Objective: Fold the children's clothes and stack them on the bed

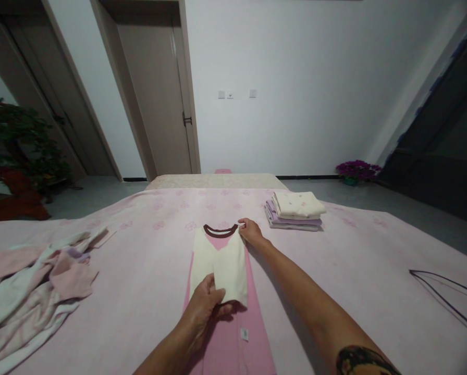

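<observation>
A pink and cream shirt (233,271) with a dark brown neckband lies lengthwise in front of me, its cream sleeves folded inward over the pink body. My left hand (208,304) grips the brown-cuffed end of a cream sleeve between thumb and fingers, a little above the pink cloth. At the collar's right end, my right hand (251,232) pinches the shirt's shoulder edge with thumb and forefinger. A small white label shows on the pink part below my left hand.
Folded clothes (296,208) are stacked at the back right of the pink flowered cover (147,260). Rumpled clothes (34,291) lie in a heap at the left. A thin black looped wire or cord (432,273) is near the right edge.
</observation>
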Available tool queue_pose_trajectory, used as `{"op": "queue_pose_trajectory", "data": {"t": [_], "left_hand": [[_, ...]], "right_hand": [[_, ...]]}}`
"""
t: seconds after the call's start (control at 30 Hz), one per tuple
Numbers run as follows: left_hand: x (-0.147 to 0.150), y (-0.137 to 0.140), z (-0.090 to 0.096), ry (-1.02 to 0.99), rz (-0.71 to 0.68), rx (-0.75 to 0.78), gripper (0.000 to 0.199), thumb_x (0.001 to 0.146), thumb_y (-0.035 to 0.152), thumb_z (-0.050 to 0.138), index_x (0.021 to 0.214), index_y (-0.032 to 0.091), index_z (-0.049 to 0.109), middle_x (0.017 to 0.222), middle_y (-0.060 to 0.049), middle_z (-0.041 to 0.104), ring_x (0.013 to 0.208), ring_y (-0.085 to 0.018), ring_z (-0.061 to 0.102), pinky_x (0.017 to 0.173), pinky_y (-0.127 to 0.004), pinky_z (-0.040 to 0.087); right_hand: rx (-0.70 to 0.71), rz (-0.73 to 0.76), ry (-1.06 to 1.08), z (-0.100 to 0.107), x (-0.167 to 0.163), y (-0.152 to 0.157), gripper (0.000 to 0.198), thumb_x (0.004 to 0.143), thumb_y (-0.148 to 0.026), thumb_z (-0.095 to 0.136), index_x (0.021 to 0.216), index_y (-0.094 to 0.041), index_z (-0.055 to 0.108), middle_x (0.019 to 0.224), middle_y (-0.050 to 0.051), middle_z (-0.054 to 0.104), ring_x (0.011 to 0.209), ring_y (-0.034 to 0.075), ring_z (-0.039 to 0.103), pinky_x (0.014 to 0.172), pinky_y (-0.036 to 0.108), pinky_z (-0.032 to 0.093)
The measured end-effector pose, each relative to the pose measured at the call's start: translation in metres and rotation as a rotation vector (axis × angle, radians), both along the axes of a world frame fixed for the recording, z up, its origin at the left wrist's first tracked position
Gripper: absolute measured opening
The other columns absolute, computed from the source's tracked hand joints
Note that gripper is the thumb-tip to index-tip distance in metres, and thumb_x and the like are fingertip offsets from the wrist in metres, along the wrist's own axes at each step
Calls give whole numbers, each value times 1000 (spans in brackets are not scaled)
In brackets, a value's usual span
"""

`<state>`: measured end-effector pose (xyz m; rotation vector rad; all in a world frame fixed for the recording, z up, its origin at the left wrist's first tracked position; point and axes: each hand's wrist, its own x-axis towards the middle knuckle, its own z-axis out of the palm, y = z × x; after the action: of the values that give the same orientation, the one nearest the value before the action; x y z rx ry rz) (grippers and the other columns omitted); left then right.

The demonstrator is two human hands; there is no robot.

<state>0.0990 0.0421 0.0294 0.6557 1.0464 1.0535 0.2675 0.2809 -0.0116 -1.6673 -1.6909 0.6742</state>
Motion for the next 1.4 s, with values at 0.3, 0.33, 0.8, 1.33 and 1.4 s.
{"op": "queue_pose_trajectory", "data": {"t": [0.3,0.33,0.8,1.33,1.4], "left_hand": [[4,-6,0,33,-73,-19,64,70,15,67,129,7,44,96,-20,74,74,-20,72,56,-20,53],[3,-5,-1,39,-78,-25,62,71,15,66,129,7,44,96,-21,74,73,-19,72,57,-20,53],[-20,-8,-5,92,-88,41,79,78,24,65,149,10,33,79,-6,68,61,-13,61,52,-18,40],[-41,1,16,1291,-355,494,32,82,20,56,106,23,76,102,-10,74,93,-27,66,78,-30,37],[-38,1,16,1354,-380,508,31,82,18,54,104,22,76,100,-10,74,91,-27,66,76,-29,36]], "right_hand": [[-25,-3,-70,1,7,-1,44,78,-16,62,122,-20,66,95,4,72,86,16,63,76,24,43],[-34,-4,-75,1,8,-1,45,78,-18,63,123,-20,65,97,5,72,87,16,64,76,24,44],[16,36,-128,17,13,-44,40,86,-21,55,125,-23,63,98,5,72,87,18,64,73,26,42],[84,764,-185,42,40,-170,42,64,-2,55,100,-21,68,95,2,64,84,17,57,72,25,42],[183,786,-266,40,38,-177,34,72,-4,55,98,-22,68,96,3,65,90,18,56,80,28,42]]}}
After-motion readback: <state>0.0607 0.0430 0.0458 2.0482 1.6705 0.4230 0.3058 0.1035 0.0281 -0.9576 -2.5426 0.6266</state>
